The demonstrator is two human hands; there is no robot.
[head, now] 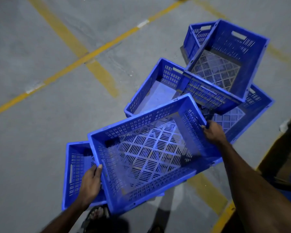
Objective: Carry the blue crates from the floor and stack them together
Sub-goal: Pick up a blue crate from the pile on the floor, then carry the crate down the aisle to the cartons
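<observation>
Grey concrete floor (40, 148) fills the scene, dimly lit and crossed by worn yellow painted lines (84, 56) that meet near the upper middle. Seen from above, looking down at a person's two bare arms, several blue perforated plastic crates lie scattered on the right half.

Nearest the viewer, a held crate (146, 153) is tilted, its open top facing up and its slotted diamond-pattern base visible inside. The left hand (91, 184) is closed around the rim of its near-left short side, thumb lying over the edge. The right hand (213, 132) is closed on the far-right corner of the same crate's rim, fingers curled over the edge.

Partly hidden beneath its left side, a second crate (74, 172) sits on the floor, with a handle slot in its outer wall.

Beyond the held crate, a larger floor crate (154, 91) rests upright, bare floor showing through its base. A tilted crate (225, 61) leans over the far-right part of this one, its rim higher at the back. Behind it, the corner of another crate (196, 36) peeks out.

At the bottom edge, a sandalled foot (97, 212) shows just below the held crate. A dark object with a yellow edge occupies the lower right corner; what it is cannot be told.
</observation>
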